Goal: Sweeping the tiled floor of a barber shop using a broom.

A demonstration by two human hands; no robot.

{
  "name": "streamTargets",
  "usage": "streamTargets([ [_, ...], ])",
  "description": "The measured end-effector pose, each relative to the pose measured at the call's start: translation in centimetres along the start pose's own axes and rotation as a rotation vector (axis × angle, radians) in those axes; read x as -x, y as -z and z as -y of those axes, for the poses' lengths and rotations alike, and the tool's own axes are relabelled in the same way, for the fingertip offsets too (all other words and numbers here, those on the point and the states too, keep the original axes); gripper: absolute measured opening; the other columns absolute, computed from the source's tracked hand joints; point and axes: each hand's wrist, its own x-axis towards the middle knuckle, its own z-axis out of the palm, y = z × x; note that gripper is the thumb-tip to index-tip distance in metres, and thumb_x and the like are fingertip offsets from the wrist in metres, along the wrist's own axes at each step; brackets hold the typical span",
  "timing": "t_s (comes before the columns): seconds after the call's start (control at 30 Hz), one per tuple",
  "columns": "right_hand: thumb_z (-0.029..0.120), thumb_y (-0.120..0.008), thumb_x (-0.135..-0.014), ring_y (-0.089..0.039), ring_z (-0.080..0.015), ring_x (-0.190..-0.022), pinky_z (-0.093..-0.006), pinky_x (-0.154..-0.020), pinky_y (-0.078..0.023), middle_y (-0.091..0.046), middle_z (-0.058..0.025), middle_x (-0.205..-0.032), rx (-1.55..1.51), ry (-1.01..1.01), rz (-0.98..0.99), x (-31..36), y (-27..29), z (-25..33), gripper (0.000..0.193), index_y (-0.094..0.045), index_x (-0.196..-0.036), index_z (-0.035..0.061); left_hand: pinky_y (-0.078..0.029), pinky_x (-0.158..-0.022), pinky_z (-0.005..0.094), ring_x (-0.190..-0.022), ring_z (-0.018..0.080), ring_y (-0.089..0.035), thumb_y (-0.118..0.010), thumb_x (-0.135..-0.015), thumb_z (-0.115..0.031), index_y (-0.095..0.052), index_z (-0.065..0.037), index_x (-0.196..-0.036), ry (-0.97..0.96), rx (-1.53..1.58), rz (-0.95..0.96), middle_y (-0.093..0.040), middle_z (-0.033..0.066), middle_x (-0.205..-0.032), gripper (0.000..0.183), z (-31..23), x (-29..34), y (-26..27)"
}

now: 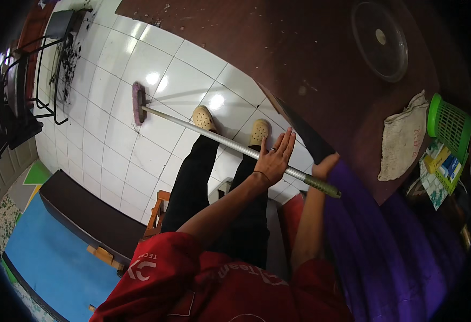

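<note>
A push broom with a silver metal handle slants across in front of my legs. Its pinkish-purple bristle head rests on the white tiles to the left. My left hand lies over the upper handle, fingers stretched out and palm down on it. The handle's green end crosses in front of my right wrist. Just beyond it, my right hand is curled at the edge of a purple cloth. Its fingertips are turned away, so what they hold is hidden.
A brown tabletop bears a clear round lid, a beige cloth and a green basket. Black debris lies by a dark chair. Beside my legs is a blue surface. My beige clogs stand on the tiles.
</note>
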Motion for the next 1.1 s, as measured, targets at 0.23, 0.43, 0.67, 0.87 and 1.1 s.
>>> streamTargets([
  [0.23,0.062,-0.036,-0.092,-0.037,-0.0257,-0.129,-0.0398,-0.109,-0.029,-0.038,-0.0121,-0.143,-0.714,-0.285,0.102,9.6,-13.8,6.7,0.077,-0.034,-0.14,0.0021,-0.035,-0.102,0.0458,-0.113,0.0295,-0.057,-0.053,-0.077,-0.007,-0.005,0.008,-0.144,0.107,0.099,-0.208,-0.039,0.0233,-0.141,0.083,5.5,0.8,2.5],
  [0.43,0.061,-0.042,-0.091,-0.038,-0.0267,-0.13,-0.0366,-0.106,-0.034,-0.037,-0.0149,-0.142,-0.412,-0.334,0.478,12.0,-17.0,7.9,0.081,-0.027,-0.142,0.0008,-0.047,-0.085,0.0388,-0.087,0.0286,-0.067,-0.056,-0.073,-0.006,-0.011,0.013,-0.142,0.072,0.15,-0.183,-0.041,0.0233,-0.14,0.085,8.8,4.2,5.1],
  [0.67,0.022,-0.073,-0.081,-0.056,-0.0302,-0.109,-0.0376,-0.083,-0.052,-0.052,-0.0225,-0.125,0.681,0.733,0.346,10.9,-9.9,8.9,0.066,-0.041,-0.132,-0.0045,-0.044,-0.091,0.0384,-0.107,0.0246,-0.061,-0.054,-0.071,-0.004,-0.023,0.015,-0.138,0.061,0.059,-0.352,-0.044,0.025,-0.137,0.077,8.6,4.4,2.8],
  [0.87,0.028,-0.084,-0.063,-0.023,-0.0434,-0.136,-0.0526,-0.109,-0.025,-0.022,-0.0248,-0.148,1.168,1.249,0.497,7.3,-10.8,13.8,0.097,-0.03,-0.14,0.0024,-0.042,-0.092,0.0391,-0.115,0.0249,-0.056,-0.052,-0.072,-0.003,-0.025,0.02,-0.134,0.155,0.097,-0.531,-0.041,0.0291,-0.138,0.071,8.4,2.2,1.6],
  [1.1,0.027,-0.089,-0.044,-0.025,-0.0445,-0.136,-0.0611,-0.106,-0.026,-0.022,-0.0292,-0.147,1.233,1.546,0.768,3.4,-15.4,15.9,0.112,-0.033,-0.139,0.009,-0.044,-0.086,0.0366,-0.098,0.0242,-0.063,-0.057,-0.068,-0.006,-0.027,0.025,-0.128,0.038,0.119,-0.419,-0.04,0.0353,-0.135,0.074,10.1,1.8,3.6],
])
